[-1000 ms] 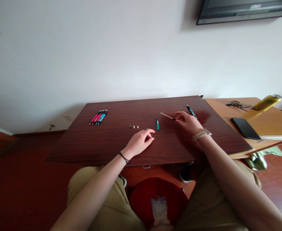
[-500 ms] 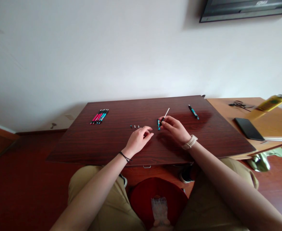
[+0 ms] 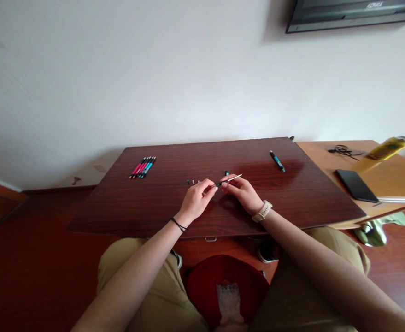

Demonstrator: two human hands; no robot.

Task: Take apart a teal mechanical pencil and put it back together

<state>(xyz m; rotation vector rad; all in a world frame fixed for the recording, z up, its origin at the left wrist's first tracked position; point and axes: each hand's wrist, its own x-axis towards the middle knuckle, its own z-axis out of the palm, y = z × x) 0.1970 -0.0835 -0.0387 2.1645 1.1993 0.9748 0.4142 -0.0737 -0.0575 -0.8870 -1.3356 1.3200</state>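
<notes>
Over the middle of the dark wooden table [image 3: 167, 207], both hands meet at a thin pen part [image 3: 236, 177] with a black end and a white rod. My right hand [image 3: 243, 191] pinches it, the white rod pointing right. My left hand [image 3: 198, 198] closes its fingertips on the black end. Just behind the hands lies a blue and black pen piece [image 3: 226, 173], partly hidden. A few tiny parts [image 3: 193, 182] sit in a row beyond my left hand.
Several pink and blue pens [image 3: 143, 168] lie side by side at the left. One blue pen [image 3: 277, 161] lies at the right. A lighter table [image 3: 402, 170] holds a black phone [image 3: 356, 185], a cable [image 3: 343, 151] and a yellow can [image 3: 387, 148].
My right hand has moved left and tilted the pen part from steep to nearly level. My left fingers have closed on its black end.
</notes>
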